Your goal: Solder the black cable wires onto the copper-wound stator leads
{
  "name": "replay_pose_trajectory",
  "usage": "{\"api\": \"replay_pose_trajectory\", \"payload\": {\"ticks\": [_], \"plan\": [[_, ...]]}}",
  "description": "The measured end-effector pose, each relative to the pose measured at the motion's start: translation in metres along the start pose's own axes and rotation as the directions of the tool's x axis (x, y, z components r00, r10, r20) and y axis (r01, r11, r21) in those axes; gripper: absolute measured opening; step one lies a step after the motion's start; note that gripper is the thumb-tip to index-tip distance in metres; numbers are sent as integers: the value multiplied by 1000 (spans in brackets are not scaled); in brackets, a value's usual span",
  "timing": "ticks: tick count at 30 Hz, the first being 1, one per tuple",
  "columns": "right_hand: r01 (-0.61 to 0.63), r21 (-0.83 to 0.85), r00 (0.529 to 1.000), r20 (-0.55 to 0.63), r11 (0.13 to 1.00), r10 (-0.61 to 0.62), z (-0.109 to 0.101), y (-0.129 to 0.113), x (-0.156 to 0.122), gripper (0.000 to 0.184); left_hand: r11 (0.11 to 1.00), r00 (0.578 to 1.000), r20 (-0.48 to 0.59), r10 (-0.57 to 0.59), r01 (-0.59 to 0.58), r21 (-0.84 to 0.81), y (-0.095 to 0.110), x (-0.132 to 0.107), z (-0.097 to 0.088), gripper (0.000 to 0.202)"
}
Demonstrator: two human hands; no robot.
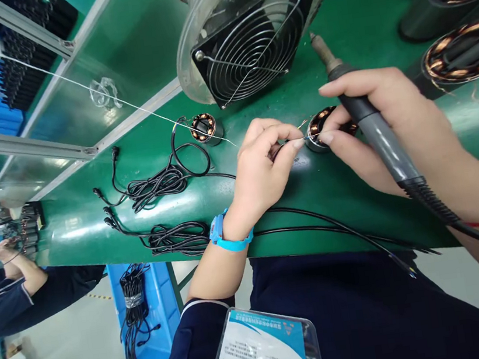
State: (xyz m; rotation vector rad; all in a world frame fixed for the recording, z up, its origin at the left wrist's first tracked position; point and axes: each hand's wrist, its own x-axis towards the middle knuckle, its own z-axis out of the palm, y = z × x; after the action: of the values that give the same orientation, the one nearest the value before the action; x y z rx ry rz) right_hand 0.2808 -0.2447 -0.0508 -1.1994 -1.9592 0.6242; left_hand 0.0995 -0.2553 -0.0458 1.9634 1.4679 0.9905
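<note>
My left hand [264, 167] pinches thin wire ends between thumb and forefinger, right beside a small copper-wound stator [319, 123] on the green belt [95, 222]. My right hand [384, 119] grips a grey soldering iron [372, 126] like a pen, its tip pointing up and away toward the fan, and its fingers also touch the stator and the wire ends. The iron's black cord [456, 215] runs off to the right. A blue wrist strap [229, 237] circles my left wrist.
A black extraction fan [256, 36] stands just behind the hands. Another small stator [204, 128] and coiled black cables [156, 184] lie left on the belt. Larger wound stators [463, 53] sit at the right. A co-worker's arm [17, 273] is at far left; a blue bin [154, 308] stands below.
</note>
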Motion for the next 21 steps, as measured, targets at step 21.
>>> {"api": "replay_pose_trajectory", "payload": {"ticks": [21], "plan": [[281,-87,960,13,956,-281,12,14,3,50,353,630,480,-611,759,-547,24,10,-27,22]]}}
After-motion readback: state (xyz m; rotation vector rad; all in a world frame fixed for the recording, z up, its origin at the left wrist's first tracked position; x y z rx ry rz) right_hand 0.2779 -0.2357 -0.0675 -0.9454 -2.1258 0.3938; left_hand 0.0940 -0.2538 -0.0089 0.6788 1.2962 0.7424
